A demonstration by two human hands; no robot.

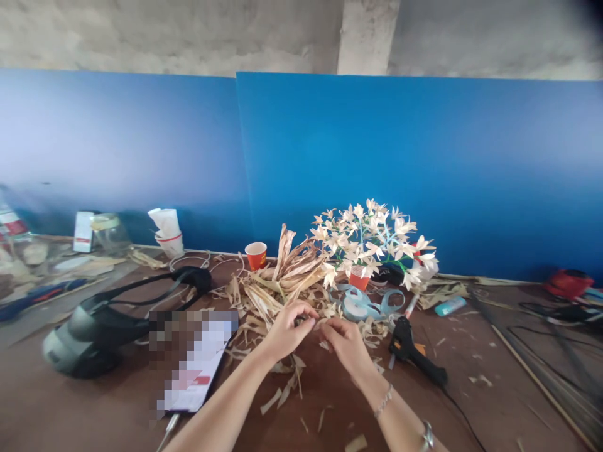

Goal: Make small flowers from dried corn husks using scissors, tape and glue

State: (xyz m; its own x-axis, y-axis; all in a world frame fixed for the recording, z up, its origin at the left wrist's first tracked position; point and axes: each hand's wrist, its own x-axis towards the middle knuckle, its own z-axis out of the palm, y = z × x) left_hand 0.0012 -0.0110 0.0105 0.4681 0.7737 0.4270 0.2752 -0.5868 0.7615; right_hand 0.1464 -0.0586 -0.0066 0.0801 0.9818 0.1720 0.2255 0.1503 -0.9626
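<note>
Bare forearms (226,402) across the table (282,433), fingertips nearly meeting

Yellow print on the red paper cup (255,257) near the table's far edge is too small to read. Dried husks (294,276) pile just beyond your left hand (288,331), scraps (271,402) spreading below and around your fingers; pale flowers (372,235) stand past your right hand (347,346). Your thumbs and forefingers sit close together, but whether they're clamped on anything can't be told.

A brown table (70,417) carries a headset (85,339) and a phone (200,370) on the near left. Dried husks (269,300) lie heaped across the middle, with a red cup (256,258) at their far edge. A black glue gun (414,356) lies to the right, its cord (459,411) trailing nearer.
</note>
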